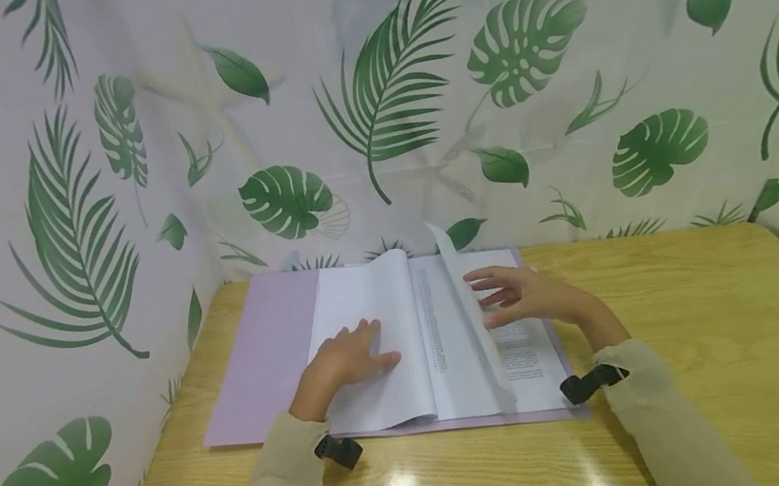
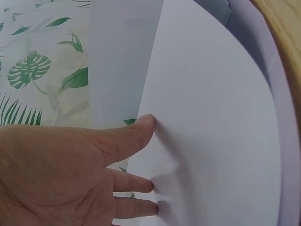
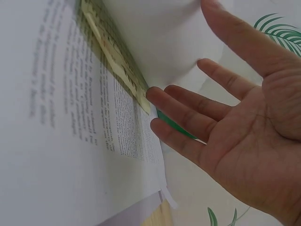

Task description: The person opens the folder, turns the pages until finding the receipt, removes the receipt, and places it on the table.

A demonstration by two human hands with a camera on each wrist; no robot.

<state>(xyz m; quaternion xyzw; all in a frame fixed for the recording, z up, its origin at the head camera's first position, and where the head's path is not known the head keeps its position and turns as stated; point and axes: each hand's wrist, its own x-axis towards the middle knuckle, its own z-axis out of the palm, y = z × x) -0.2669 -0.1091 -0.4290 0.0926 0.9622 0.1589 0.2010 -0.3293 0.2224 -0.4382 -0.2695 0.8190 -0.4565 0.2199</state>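
Observation:
A lilac folder [image 1: 266,349] lies spread on the table, with white printed pages [image 1: 441,326] inside. My left hand [image 1: 349,359] rests on the turned pages [image 1: 401,389] at the left; its thumb and fingertips touch the white paper [image 2: 216,108] in the left wrist view. At the right, a single sheet [image 1: 468,306] stands raised and curved. My right hand [image 1: 533,295] is beside it with fingers spread, the fingertips against or very near the sheet. Between the pages in the right wrist view lies a yellowish slip [image 3: 113,52] with dark marks, its kind unclear.
The wooden table [image 1: 702,317] extends on both sides of the folder. A leaf-patterned cloth [image 1: 416,108] hangs behind and at the left. Black straps with small cameras [image 1: 586,385] sit on both wrists.

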